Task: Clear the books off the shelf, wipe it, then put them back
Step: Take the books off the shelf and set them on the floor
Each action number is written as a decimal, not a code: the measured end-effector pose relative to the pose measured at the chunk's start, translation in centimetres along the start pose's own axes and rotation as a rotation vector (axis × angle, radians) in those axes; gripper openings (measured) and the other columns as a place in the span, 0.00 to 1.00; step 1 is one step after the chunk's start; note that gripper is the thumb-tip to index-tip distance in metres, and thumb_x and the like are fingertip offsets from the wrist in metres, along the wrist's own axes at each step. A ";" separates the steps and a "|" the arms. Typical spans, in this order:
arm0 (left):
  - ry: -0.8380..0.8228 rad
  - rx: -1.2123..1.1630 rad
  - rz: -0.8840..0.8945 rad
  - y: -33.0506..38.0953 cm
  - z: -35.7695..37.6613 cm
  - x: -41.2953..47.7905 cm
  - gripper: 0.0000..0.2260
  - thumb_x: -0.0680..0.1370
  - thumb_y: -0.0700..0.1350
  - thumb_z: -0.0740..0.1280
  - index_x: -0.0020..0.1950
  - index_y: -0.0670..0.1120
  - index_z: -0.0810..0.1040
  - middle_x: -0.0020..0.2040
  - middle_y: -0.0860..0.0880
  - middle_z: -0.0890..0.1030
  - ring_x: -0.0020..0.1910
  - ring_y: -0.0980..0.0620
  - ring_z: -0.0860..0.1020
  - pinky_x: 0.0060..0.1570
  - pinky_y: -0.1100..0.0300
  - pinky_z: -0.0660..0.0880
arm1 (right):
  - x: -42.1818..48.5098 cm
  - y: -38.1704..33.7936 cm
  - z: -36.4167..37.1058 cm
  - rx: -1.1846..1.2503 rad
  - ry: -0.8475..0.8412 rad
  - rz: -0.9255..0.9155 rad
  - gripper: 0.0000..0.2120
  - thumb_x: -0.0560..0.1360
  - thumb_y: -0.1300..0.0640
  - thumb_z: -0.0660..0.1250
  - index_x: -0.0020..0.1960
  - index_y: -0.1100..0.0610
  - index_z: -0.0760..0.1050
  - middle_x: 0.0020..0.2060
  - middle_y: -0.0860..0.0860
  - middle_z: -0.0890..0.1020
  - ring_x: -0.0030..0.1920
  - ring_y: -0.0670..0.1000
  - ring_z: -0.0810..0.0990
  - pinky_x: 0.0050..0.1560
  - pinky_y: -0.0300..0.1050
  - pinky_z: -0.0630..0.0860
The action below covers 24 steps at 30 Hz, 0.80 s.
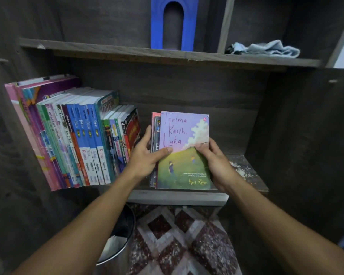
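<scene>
A small stack of upright books [184, 147] stands on the middle shelf [246, 175], its front cover purple and green with handwritten title. My left hand [147, 155] grips the stack's left side, thumb across the cover. My right hand [213, 161] holds the right edge, fingers curled over the cover. A row of several books [77, 139] leans against the shelf's left wall. A light blue cloth [266, 49] lies crumpled on the upper shelf at the right.
A blue arched bookend [174, 22] stands on the upper shelf [127, 49]. The shelf's right end shows worn, whitish patches [244, 169]. Below are a metal bin [119, 241] with paper inside and a patterned red and white rug [179, 241].
</scene>
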State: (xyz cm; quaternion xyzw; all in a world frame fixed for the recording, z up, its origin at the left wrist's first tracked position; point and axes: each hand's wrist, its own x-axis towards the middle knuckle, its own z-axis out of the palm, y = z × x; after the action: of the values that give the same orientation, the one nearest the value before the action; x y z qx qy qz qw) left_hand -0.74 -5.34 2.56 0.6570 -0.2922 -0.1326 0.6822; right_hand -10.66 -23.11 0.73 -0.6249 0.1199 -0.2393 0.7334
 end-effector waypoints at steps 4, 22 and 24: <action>0.005 -0.039 -0.024 -1.2 0.9 -1.4 0.37 0.74 0.39 0.73 0.78 0.53 0.59 0.56 0.56 0.82 0.52 0.56 0.82 0.53 0.55 0.79 | -2.6 0.3 -0.6 -0.006 0.014 -0.001 0.16 0.79 0.57 0.67 0.67 0.51 0.73 0.55 0.52 0.84 0.50 0.52 0.85 0.45 0.48 0.81; -0.042 -0.102 -0.341 -10.1 5.9 -10.3 0.35 0.73 0.39 0.73 0.76 0.53 0.63 0.57 0.49 0.82 0.50 0.52 0.83 0.49 0.55 0.81 | -11.8 10.1 -6.7 -0.093 0.159 0.269 0.19 0.74 0.48 0.71 0.64 0.46 0.77 0.54 0.52 0.85 0.51 0.56 0.85 0.55 0.59 0.81; -0.031 -0.117 -0.376 -11.5 6.2 -10.9 0.34 0.73 0.38 0.74 0.76 0.52 0.64 0.57 0.47 0.82 0.48 0.53 0.83 0.47 0.56 0.81 | -12.4 11.3 -7.1 -0.104 0.171 0.306 0.14 0.75 0.48 0.70 0.61 0.45 0.79 0.53 0.51 0.85 0.50 0.55 0.85 0.55 0.59 0.81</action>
State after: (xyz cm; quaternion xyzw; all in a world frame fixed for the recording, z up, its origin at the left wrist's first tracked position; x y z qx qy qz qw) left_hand -10.56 -5.44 -11.31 0.6570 -0.1664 -0.2848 0.6779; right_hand -22.39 -21.86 -13.15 -0.6138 0.2877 -0.1708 0.7150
